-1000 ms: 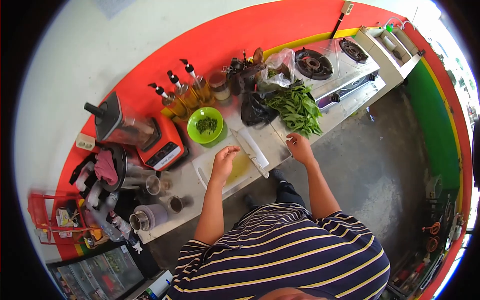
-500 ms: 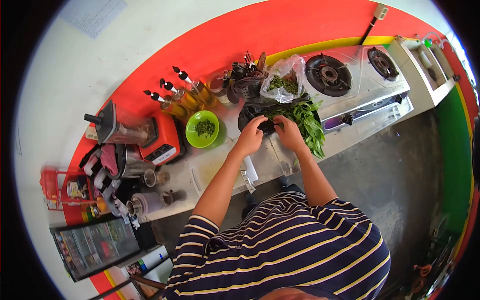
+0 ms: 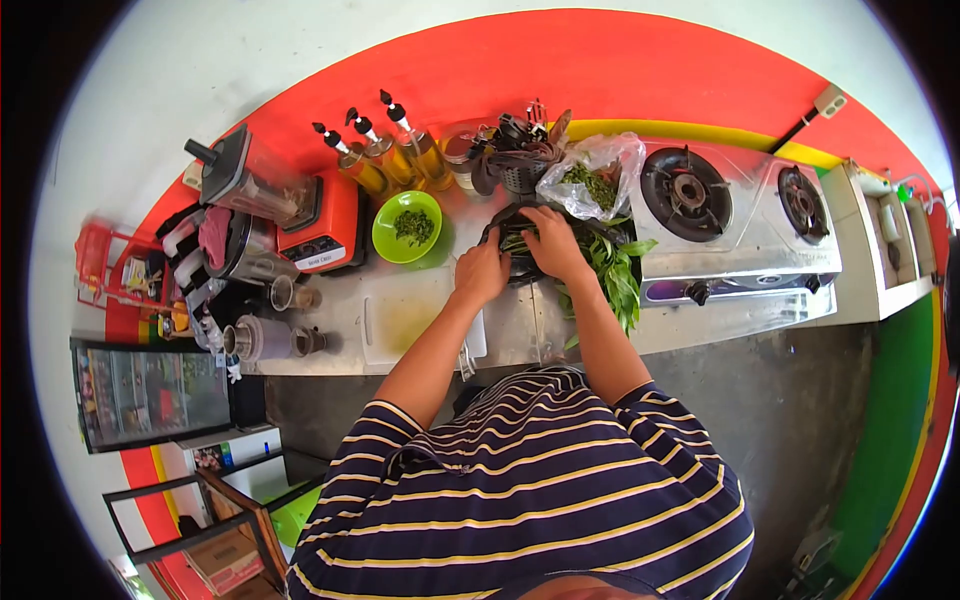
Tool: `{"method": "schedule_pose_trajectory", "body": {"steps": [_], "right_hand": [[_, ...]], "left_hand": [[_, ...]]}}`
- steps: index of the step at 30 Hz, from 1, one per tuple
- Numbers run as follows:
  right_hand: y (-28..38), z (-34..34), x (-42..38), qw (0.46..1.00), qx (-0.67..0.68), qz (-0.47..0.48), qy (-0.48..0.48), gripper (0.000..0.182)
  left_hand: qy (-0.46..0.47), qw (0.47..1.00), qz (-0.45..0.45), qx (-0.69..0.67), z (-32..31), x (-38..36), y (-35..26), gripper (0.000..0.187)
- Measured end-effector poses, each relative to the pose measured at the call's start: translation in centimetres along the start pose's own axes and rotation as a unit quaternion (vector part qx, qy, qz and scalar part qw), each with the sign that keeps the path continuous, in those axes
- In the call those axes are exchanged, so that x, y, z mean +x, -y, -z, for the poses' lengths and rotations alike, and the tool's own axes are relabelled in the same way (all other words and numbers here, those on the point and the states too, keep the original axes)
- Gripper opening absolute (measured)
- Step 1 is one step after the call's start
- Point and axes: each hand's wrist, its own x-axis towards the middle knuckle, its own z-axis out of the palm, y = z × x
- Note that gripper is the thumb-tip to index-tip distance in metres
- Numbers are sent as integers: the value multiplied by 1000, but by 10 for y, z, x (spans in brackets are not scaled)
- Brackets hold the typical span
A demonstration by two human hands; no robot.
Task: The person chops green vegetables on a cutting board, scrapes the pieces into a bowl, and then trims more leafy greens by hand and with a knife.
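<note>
A black plastic bag [image 3: 517,268] lies on the steel counter with leafy green stems in its mouth. My left hand [image 3: 484,270] is closed on the bag's left side, fingers bent against the plastic. On the far rim, my right hand [image 3: 556,244] grips the plastic, its fingertips partly hidden. Long green leaves [image 3: 618,275] spread out to the right of my right wrist, over the counter's front edge. Left of the bag stands a lime green bowl [image 3: 384,236] with chopped greens [image 3: 412,227] inside. Behind my right hand sits a clear plastic bag [image 3: 625,160] holding more greens.
A white cutting board [image 3: 385,315] lies left of my left forearm, with a metal blade [image 3: 467,362] near its edge. Oil bottles [image 3: 385,160], a utensil holder [image 3: 522,175] and a red blender [image 3: 330,218] line the back. On the right is a two-burner stove [image 3: 740,255].
My hands have moved from close together over the bag to its rim and side, farther apart. The bag's mouth looks wider, with stems showing. The camera view has shifted and turned.
</note>
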Motion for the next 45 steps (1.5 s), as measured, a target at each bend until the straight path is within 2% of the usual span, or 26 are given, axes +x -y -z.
{"method": "schedule_pose_trajectory", "body": {"steps": [1, 3, 6, 8, 9, 13, 15, 16, 18, 21, 24, 31, 33, 36, 40, 43, 45], "right_hand": [[-1, 2, 4, 999, -32, 7, -13, 39], [-1, 7, 7, 1000, -23, 13, -10, 40], [-8, 7, 9, 999, -22, 27, -26, 36], [-16, 6, 7, 998, 22, -36, 39, 29], [-19, 2, 4, 998, 34, -49, 33, 22], [-25, -5, -7, 996, 15, -37, 76, 23], [-25, -12, -13, 991, -47, -53, 109, 23], [-25, -16, -17, 992, -45, -55, 108, 23], [-25, -27, -24, 989, -136, -32, 53, 23], [-28, -40, -25, 980, -168, -81, 72, 24], [-32, -48, -27, 975, -213, -53, 36, 20], [-27, -29, -28, 978, -202, -41, 26, 17], [-22, -21, -28, 980, -192, -47, 9, 16], [-16, -11, -25, 981, -178, -73, 3, 18], [-20, -13, -25, 982, -155, -97, 39, 27], [-21, -31, -27, 980, -189, -59, 19, 32], [-26, -43, -28, 970, -240, -32, 13, 37]], "left_hand": [[-5, 1000, 6, -3, 0, 0, -2, 56], [-52, 996, -56, 40, -2, -2, -6, 58], [-55, 993, -79, 61, -10, -4, -9, 56], [-50, 995, -49, 64, -21, -3, -7, 50], [-41, 997, -24, 68, -26, -4, -5, 45], [-69, 994, -18, 81, -24, -9, -5, 34], [-93, 992, -46, 71, -21, -11, -4, 28], [-91, 992, -47, 74, -21, -12, -3, 28], [-90, 992, -45, 71, -19, -13, 0, 23], [-84, 993, -43, 72, -22, -17, 6, 22], [-75, 994, -34, 73, -25, -20, 11, 23], [-117, 992, -41, 25, -19, -13, 18, 18], [-168, 984, -54, 32, -14, -10, 16, 13], [-197, 978, -48, 38, -6, -8, 10, 12], [-178, 983, -26, 39, -1, -7, 13, 11], [-182, 982, -49, 18, -3, -6, 16, 15], [-178, 973, -146, -10, -8, -6, 16, 21]]}}
